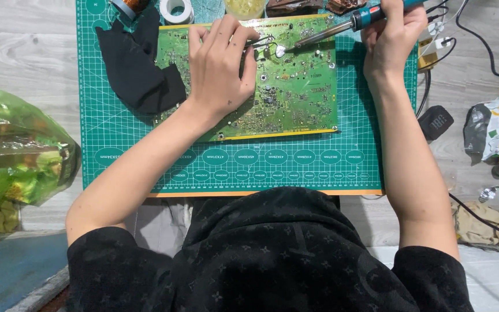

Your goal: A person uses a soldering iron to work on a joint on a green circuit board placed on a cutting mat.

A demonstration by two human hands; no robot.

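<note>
Circuit board (pixel 284 86), green with a yellow edge, lies flat on the green cutting mat (pixel 145 150), toward the mat's far half. From my remote view, the left hand (pixel 220 69) rests palm-down on the board's left-centre area, fingers curled around a pair of tweezers (pixel 264 41) whose thin metal tips reach out toward the board's upper middle. The right hand (pixel 393 34) is closed around the blue grip of a soldering iron (pixel 342 28), held at a slant. Its metal tip comes down on the board just beside the tweezer tips, near a small bright round spot; I note that I cannot tell whether the tip actually touches the board, as the detail is too fine.

Black cloth (pixel 137 69) lies on the mat's left side, touching the board's left edge. A roll of white tape (pixel 177 9) sits at the mat's far edge. Green plastic bag (pixel 15 153) sits off the mat to the left. Black cables (pixel 480 52) run along the right, near a small dark speaker-like box (pixel 436 122) and a crumpled wrapper (pixel 495 130).
</note>
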